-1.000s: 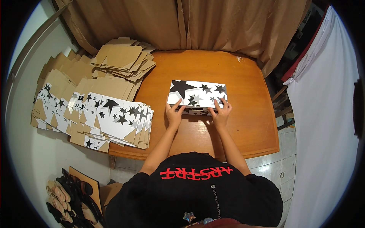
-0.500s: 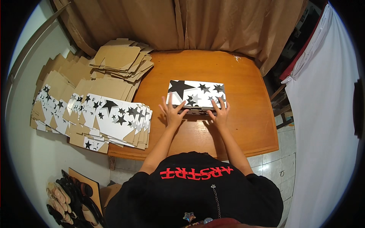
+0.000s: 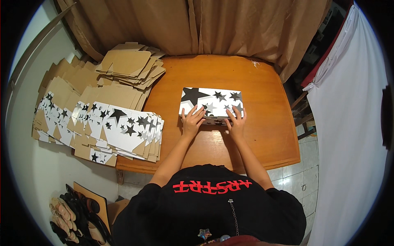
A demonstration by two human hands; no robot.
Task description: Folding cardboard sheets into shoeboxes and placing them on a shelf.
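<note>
Head view: the left hand (image 3: 192,121) and right hand (image 3: 236,123) press spread fingers flat on the near edge of the star box (image 3: 211,104), mid worktop (image 3: 266,135). Uneven pressure could crease or buckle its near flap.

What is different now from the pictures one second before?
Very little. Both hands, left hand and right hand, still press on the near edge of the star-printed box; the fingers shifted only slightly. The box, wooden table and stacks of flat cartons stayed put.

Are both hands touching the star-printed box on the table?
Touching. The head view shows left hand and right hand fingers lying on the star-printed box.
</note>
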